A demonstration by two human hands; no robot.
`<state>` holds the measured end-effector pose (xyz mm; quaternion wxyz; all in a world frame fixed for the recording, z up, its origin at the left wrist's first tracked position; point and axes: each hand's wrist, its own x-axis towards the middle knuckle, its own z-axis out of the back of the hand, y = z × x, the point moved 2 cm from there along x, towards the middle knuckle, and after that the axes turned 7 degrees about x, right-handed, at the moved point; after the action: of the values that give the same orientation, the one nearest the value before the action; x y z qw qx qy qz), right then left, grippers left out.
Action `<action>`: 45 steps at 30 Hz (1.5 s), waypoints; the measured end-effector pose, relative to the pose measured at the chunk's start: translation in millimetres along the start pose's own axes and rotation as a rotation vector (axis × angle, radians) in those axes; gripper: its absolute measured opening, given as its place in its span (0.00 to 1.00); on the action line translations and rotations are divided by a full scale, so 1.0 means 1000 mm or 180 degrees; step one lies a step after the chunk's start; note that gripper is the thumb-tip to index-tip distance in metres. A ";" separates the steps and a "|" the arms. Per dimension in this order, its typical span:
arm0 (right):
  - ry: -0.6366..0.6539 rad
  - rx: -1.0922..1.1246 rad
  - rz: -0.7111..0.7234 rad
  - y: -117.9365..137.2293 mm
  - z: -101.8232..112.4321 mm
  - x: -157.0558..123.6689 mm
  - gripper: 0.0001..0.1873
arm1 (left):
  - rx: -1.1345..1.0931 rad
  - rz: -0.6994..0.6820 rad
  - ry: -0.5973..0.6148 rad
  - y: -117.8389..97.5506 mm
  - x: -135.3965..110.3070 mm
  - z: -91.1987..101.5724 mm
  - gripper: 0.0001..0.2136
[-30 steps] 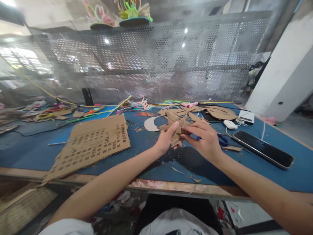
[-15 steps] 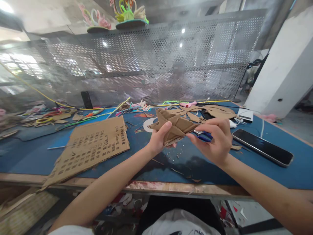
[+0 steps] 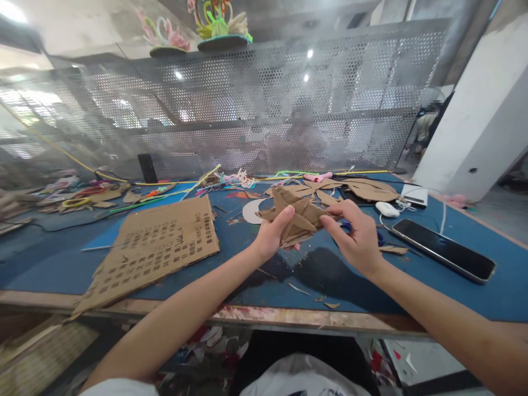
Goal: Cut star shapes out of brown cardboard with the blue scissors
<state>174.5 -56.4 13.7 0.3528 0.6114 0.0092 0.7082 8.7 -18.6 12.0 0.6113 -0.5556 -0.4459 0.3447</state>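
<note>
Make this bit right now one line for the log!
left hand: grips star | right hand: pinches star | phone: on table, right side | printed cardboard: on table, left side

On your L, the cardboard sheet (image 3: pixel 150 242) on the surface (image 3: pixel 235 236) bears rows of dark Chinese print w/ tick boxes, plus a check mark. You can read 数量 (qty.), a pen scrawl after it, & 日期 (date) nearby; most other chars. too blurred to read.
</note>
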 end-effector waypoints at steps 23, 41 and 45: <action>0.0000 0.0266 -0.0595 -0.001 -0.002 0.003 0.09 | -0.0043 -0.0087 -0.0023 -0.003 0.003 0.000 0.21; 0.3223 -0.2884 -0.1804 -0.077 0.044 -0.016 0.21 | -0.0550 -0.0247 -0.0087 -0.009 0.013 0.008 0.20; 0.3194 -0.2625 -0.2091 -0.068 0.020 -0.006 0.14 | -0.0518 -0.0399 -0.0257 -0.012 0.011 0.006 0.21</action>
<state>224.9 -16.9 -16.6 0.7023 -0.0040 0.0854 0.7067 5.9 -7.9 25.7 0.5660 -0.5601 -0.5306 0.2905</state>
